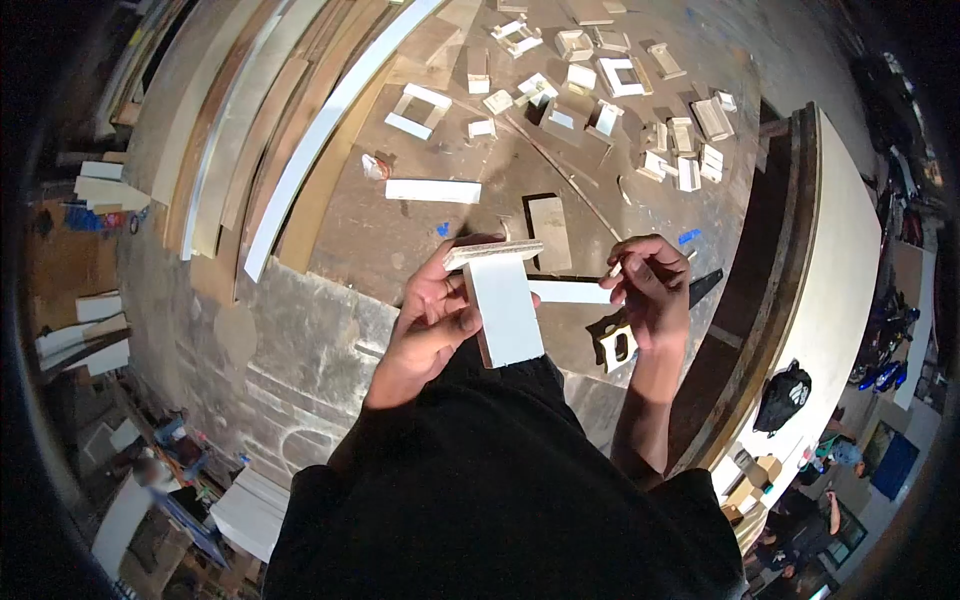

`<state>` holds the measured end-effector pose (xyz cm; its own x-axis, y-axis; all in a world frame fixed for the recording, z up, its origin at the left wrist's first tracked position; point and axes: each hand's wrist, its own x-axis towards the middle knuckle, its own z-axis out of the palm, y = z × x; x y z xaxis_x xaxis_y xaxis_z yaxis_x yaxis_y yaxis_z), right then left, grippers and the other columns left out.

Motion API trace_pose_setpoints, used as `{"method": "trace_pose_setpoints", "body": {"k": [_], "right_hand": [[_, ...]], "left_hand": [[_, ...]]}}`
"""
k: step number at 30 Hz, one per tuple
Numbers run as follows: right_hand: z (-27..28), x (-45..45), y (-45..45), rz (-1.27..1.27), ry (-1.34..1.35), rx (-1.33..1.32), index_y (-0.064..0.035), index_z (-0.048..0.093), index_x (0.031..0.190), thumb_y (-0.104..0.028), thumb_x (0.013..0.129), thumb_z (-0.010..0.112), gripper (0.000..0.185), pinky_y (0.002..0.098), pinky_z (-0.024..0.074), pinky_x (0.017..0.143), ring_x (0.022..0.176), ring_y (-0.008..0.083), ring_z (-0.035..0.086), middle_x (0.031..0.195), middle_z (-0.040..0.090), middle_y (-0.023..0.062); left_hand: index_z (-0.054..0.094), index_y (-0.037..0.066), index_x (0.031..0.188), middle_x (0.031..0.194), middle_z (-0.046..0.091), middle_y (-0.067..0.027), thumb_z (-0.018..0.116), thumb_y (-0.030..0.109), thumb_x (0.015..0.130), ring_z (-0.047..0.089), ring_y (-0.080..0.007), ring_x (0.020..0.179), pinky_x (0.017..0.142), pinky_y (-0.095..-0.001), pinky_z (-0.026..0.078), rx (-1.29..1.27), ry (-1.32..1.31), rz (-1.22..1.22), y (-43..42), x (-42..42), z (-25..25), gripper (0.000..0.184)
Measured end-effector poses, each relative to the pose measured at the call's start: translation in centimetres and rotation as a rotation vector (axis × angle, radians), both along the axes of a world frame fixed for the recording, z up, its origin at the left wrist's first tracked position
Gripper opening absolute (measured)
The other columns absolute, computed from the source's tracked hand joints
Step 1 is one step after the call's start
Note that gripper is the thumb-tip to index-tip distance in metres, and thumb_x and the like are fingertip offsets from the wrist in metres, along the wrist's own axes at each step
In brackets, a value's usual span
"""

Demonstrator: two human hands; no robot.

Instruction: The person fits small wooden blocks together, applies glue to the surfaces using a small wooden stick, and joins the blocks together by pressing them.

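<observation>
My left hand (425,325) is closed around a small wooden assembly (505,310), a white-faced board with a short plywood piece (495,253) across its top end. The assembly is raised in front of my body, its white face towards me. To its right, my right hand (655,290) is raised with the fingers pinched on a thin, pale stick, whose exact kind I cannot make out. Behind and between the hands lies a white strip (575,291). A handsaw (615,347) with a pale handle lies below my right hand, its dark blade partly hidden by my wrist.
Several small wooden frames and blocks (625,76) are scattered at the far side of the work surface. Long boards (320,130) lie at the left. A brown board (548,232) and a white strip (433,190) lie ahead. A black bag (783,398) rests on the right-hand panel.
</observation>
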<state>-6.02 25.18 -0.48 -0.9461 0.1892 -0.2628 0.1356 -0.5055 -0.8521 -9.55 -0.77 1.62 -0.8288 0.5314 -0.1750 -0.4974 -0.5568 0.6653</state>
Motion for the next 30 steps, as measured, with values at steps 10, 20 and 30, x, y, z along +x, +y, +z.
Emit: {"method": "trace_pose_setpoints", "body": {"k": [10,20,30], "right_hand": [[4.8,-0.1,-7.4,0.023,0.289,0.045,0.0047,0.065,0.094,-0.001,0.087,0.069,0.01,0.0253,0.0543,0.049,0.064,0.0183,0.067,0.083,0.066,0.0147],[7.3,0.0,-12.7,-0.032,0.347,0.318,0.0085,0.07,0.095,0.002,0.086,0.071,0.011,0.0265,0.0542,0.052,0.066,0.0198,0.066,0.087,0.068,0.0189],[8.5,-1.7,-16.7,-0.031,0.273,0.54,0.0066,0.072,0.088,0.01,0.073,0.078,0.016,0.0279,0.0543,0.066,0.079,0.0206,0.068,0.091,0.071,0.0185]], "left_hand": [[0.036,-0.003,0.14,0.12,0.062,-0.0213,0.075,0.016,0.078,0.067,-0.0384,0.104,0.091,-0.047,0.055,-0.062,0.133,-0.024,-2.9,0.3,0.1,0.076],[0.041,0.001,0.141,0.121,0.063,-0.0147,0.077,0.012,0.081,0.064,-0.0202,0.107,0.094,-0.0376,0.049,0.031,0.066,-0.194,-6.9,-1.8,1.1,0.07],[0.041,0.002,0.141,0.124,0.063,-0.0158,0.079,0.021,0.081,0.063,-0.022,0.112,0.096,-0.0382,0.049,0.004,0.171,-0.178,-9.6,-3.9,1.7,0.073]]}}
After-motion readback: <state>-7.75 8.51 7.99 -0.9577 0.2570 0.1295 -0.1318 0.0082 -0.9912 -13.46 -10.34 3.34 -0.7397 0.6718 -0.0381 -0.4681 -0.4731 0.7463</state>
